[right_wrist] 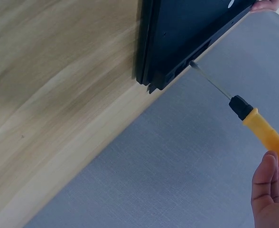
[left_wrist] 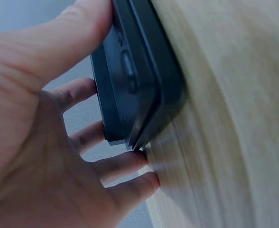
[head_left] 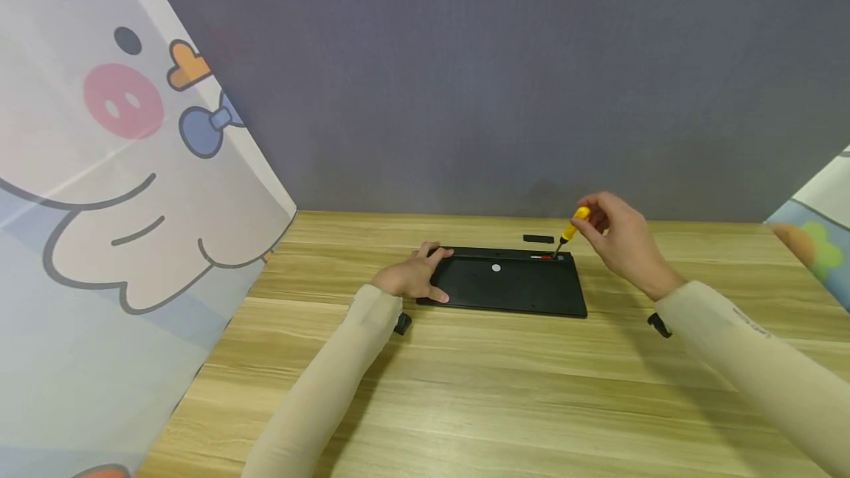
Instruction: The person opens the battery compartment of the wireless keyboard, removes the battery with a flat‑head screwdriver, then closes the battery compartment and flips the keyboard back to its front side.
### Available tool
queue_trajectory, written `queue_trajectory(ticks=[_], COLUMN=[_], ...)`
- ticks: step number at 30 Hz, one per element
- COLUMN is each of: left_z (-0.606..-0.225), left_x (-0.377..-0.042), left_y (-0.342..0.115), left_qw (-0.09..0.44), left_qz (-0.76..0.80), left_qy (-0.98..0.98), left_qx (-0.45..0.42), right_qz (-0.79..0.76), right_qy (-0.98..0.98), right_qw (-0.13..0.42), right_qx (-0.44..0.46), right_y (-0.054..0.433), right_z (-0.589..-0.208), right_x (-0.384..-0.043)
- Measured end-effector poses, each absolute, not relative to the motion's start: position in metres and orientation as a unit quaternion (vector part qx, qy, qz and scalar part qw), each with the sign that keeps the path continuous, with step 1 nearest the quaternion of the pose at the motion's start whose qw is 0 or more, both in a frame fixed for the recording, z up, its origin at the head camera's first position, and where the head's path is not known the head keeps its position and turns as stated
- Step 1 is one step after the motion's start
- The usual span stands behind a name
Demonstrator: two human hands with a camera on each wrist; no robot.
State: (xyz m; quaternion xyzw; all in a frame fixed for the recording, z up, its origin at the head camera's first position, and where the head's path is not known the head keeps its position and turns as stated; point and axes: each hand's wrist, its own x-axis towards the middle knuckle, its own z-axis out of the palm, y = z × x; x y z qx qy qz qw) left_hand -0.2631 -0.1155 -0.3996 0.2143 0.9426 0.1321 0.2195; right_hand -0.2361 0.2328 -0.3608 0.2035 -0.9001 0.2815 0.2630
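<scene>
A black keyboard (head_left: 511, 290) lies face down on the wooden table, its underside up with a round white sticker. At its left end my left hand (head_left: 412, 275) grips it, thumb on the near edge and fingers by the far edge. My right hand (head_left: 620, 238) pinches the yellow handle of a screwdriver (right_wrist: 267, 135) above the far right corner. The screwdriver's tip is down at the uncovered battery compartment, beside a red and white battery (head_left: 546, 257). Seen from the right wrist, the metal shaft slants into the slot.
A small black battery cover (head_left: 538, 239) lies on the table just behind the keyboard. Beyond the table's (head_left: 465, 389) far edge rises a grey fabric panel (head_left: 505, 94). A cartoon-printed panel (head_left: 219, 257) stands on the left, another on the right.
</scene>
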Motion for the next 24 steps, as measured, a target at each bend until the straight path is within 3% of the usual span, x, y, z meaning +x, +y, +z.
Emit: queue_trajectory(ticks=[24], left_z=[-0.4010], left_x=[-0.2642], left_y=[-0.1167], left_qw=[0.218], left_qz=[0.137], left_qy=[0.941], left_qx=[0.219], right_qz=[0.272], right_qy=[-0.909], right_qw=[0.245], right_qx=[0.201], right_y=[0.2277], right_z=[-0.3651], right_x=[-0.2415])
